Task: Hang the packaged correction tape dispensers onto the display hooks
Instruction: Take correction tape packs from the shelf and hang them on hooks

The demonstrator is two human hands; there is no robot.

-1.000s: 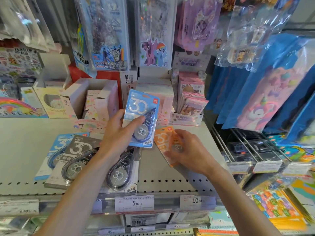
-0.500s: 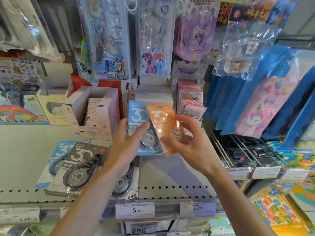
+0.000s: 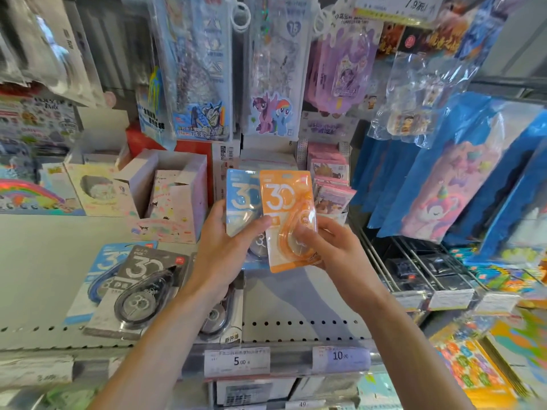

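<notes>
A: Report the shelf [image 3: 44, 276], left to right.

B: Near the front edge of the grey metal shelf lies a light-blue carded correction tape pack [image 3: 97, 279], flat. A dark grey carded correction tape pack with a black dispenser [image 3: 142, 291] overlaps its right side. Just right of that, a white carded correction tape pack [image 3: 228, 327] lies at the front edge, partly hidden by the left forearm.

A: State of the left hand?

B: The left hand [image 3: 222, 255] is raised above the shelf. Its fingers are curled round a blue carded correction tape pack marked "30" [image 3: 241, 199], held upright, thumb across its face.

A: And the right hand?

B: The right hand [image 3: 334, 255] pinches an orange carded correction tape pack marked "30" [image 3: 287, 220], thumb on the clear blister, fingers behind. The orange pack stands upright, overlapping the right part of the blue pack in front. Both packs are off the shelf, above its middle.

A: Anything at the right edge?

B: Bare wire display hooks [image 3: 393, 261] project beside the shelf's right edge, with blank label holders at their tips. Two price tags [image 3: 236, 361] reading 5.00 and 10.00 sit on the front rail.
</notes>
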